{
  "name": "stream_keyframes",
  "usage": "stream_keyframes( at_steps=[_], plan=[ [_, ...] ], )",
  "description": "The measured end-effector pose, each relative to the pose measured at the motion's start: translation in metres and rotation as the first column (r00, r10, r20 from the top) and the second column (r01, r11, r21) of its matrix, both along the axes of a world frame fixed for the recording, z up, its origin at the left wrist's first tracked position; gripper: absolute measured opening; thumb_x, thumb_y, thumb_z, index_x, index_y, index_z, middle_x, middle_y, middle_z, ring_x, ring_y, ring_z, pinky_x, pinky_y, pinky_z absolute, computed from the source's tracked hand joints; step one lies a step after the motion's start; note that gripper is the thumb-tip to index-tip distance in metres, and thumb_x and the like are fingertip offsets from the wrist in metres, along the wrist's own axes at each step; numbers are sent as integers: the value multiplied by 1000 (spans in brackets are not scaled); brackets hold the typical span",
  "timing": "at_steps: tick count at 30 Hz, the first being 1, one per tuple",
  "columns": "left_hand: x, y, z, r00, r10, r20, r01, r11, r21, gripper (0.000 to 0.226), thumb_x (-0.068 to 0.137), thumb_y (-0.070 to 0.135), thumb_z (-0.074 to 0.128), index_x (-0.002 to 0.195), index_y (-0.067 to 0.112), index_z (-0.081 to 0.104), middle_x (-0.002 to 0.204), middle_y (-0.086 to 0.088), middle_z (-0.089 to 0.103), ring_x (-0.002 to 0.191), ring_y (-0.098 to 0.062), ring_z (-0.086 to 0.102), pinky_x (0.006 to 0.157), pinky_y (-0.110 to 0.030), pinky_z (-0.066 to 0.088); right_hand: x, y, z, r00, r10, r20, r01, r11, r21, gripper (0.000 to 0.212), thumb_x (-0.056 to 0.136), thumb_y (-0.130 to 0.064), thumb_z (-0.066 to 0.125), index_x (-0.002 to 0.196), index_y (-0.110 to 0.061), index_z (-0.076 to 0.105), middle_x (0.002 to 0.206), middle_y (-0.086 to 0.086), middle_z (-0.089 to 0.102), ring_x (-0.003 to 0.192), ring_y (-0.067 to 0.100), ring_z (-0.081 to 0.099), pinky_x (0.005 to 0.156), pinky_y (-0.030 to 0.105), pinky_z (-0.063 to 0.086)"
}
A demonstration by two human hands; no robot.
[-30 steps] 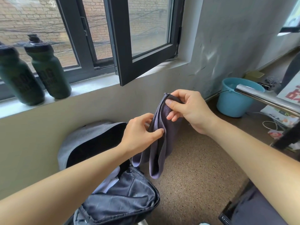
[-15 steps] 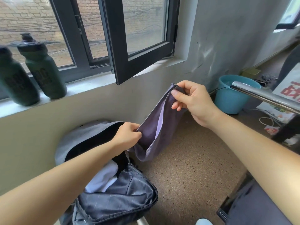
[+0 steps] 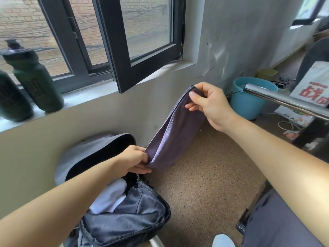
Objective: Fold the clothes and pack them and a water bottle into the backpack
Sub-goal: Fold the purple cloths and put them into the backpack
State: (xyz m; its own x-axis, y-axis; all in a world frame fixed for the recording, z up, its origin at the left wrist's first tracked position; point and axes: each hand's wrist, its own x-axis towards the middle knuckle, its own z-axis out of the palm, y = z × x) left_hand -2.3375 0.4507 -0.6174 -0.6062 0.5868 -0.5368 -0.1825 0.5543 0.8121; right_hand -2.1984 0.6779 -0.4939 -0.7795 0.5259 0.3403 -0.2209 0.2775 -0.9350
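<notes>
At the centre of the frame the folded purple-grey cloth [image 3: 175, 138] stretches on a slant between both hands: the right hand [image 3: 209, 104], upper right of centre, pinches its top corner between thumb and fingers, while the left hand [image 3: 132, 160], lower left of centre, grips its bottom end with curled fingers just above the open backpack [image 3: 128, 223]. The backpack lies at the bottom left by the wall, a white garment [image 3: 110, 195] showing inside it. A dark green water bottle [image 3: 35, 77] and a second bottle [image 3: 10, 97] stand side by side on the windowsill [image 3: 92, 93] at the upper left, well apart from the backpack
</notes>
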Motion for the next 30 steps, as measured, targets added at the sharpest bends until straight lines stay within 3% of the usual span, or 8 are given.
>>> stream_keyframes(
  at_steps=[5, 9, 15, 20, 22, 25, 27, 30],
  plan=[
    [2, 4, 4, 982, 147, 115, -160, 982, 105, 41, 84, -20, 34, 89, -4, 71, 94, -20, 71, 76, -34, 76, 65, -35, 66, 3, 2, 3, 999, 41, 0, -41, 999, 14, 12, 100, -3, 60, 97, -13, 66, 90, 9, 67, 73, 21, 72, 67, 26, 57],
    [0, 2, -1, 988, 114, 106, -128, 981, 143, 33, 85, -25, 43, 89, -7, 71, 91, -18, 68, 79, -25, 73, 64, -29, 64, 3, 3, 4, 999, 34, -30, -33, 999, 8, 13, 100, -2, 60, 96, -12, 66, 91, 11, 66, 72, 21, 71, 66, 25, 56],
    [1, -2, -6, 993, 65, -101, -54, 993, 109, 21, 79, -17, 73, 78, 3, 79, 84, -16, 74, 72, -18, 74, 63, -19, 61, 4, 10, 3, 998, -35, -43, 34, 999, -17, 14, 100, -3, 59, 94, -14, 67, 94, 10, 68, 75, 19, 71, 70, 27, 57],
    [3, 0, 0, 981, 88, -174, -68, 991, 114, 20, 80, -8, 73, 70, 9, 68, 74, -10, 66, 64, -12, 67, 70, -26, 63, 3, 16, 3, 994, -105, -21, 105, 994, 41, 14, 100, -7, 60, 93, -17, 66, 88, 4, 69, 70, 17, 70, 65, 25, 55],
    [2, -1, 8, 983, 104, -149, -81, 985, 153, 18, 75, 5, 69, 64, 16, 61, 73, -9, 58, 68, -16, 60, 82, -37, 63, 3, 25, 3, 961, -277, 4, 272, 945, 180, 14, 99, -15, 63, 88, -23, 65, 76, -3, 67, 60, 11, 65, 59, 23, 50],
    [-7, -3, 22, 983, 178, -51, -158, 950, 270, 11, 87, 10, 53, 80, 15, 59, 88, -13, 59, 81, -23, 61, 78, -35, 59, 4, 44, -2, 872, -488, 36, 446, 822, 353, 10, 92, -30, 67, 84, -23, 67, 75, -4, 69, 70, 17, 64, 72, 39, 57],
    [-18, -6, 29, 970, 240, 42, -240, 913, 329, 16, 89, 17, 48, 96, 14, 62, 96, -12, 67, 83, -24, 66, 80, -35, 55, 5, 50, -6, 836, -542, 89, 467, 787, 403, 19, 87, -38, 66, 82, -19, 67, 74, -3, 70, 80, 26, 67, 79, 47, 56],
    [-29, -11, 43, 945, 276, 177, -324, 870, 373, 17, 84, 21, 45, 90, 16, 60, 84, -8, 70, 70, -22, 68, 78, -38, 54, 3, 52, -12, 828, -536, 163, 432, 797, 423, 26, 90, -39, 67, 79, -16, 63, 63, -5, 59, 71, 23, 56, 76, 37, 47]
  ],
)
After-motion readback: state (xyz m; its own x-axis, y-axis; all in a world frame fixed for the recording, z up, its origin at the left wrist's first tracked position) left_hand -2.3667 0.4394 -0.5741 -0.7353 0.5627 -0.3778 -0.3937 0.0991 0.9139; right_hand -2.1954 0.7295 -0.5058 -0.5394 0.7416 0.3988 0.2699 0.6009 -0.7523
